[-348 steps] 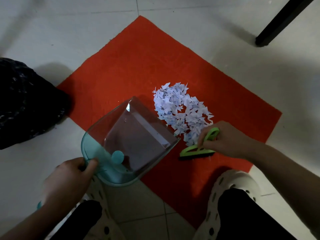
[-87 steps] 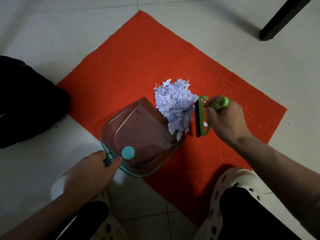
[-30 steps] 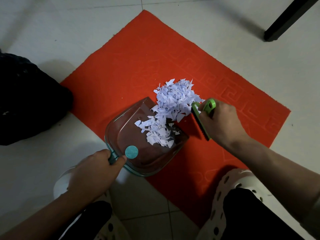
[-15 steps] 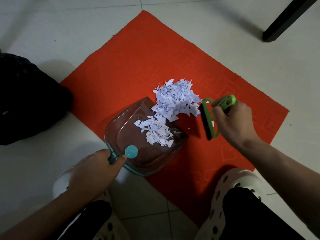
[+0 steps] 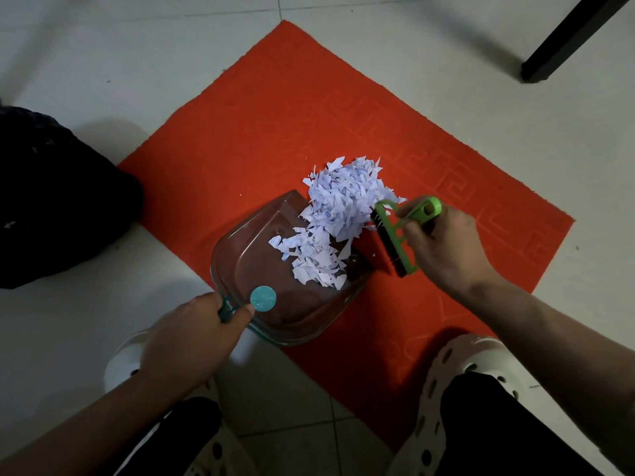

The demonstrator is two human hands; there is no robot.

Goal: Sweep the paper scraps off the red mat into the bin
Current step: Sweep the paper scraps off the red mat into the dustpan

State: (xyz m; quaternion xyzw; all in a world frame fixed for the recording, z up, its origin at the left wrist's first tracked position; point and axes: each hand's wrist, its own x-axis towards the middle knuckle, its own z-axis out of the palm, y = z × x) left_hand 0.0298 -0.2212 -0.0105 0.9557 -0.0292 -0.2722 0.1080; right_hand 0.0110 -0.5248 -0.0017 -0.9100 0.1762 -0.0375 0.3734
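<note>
A heap of white paper scraps (image 5: 340,207) lies on the red mat (image 5: 261,125), spilling over the lip into a clear dustpan (image 5: 261,269) with a teal handle. My left hand (image 5: 192,334) grips that handle at the mat's near-left edge. My right hand (image 5: 443,242) grips a green hand brush (image 5: 395,235), its bristles against the right side of the heap. Part of the scraps sits inside the pan, the rest on the mat at its mouth.
A black bin bag (image 5: 51,201) sits on the floor left of the mat. A dark furniture leg (image 5: 563,36) stands at the top right. My two white perforated shoes (image 5: 464,372) are at the bottom, the right one on the mat's edge.
The brush swung back to the right after pushing scraps into the pan, and now it is against the heap's right side again. The dustpan and my left hand stayed put.
</note>
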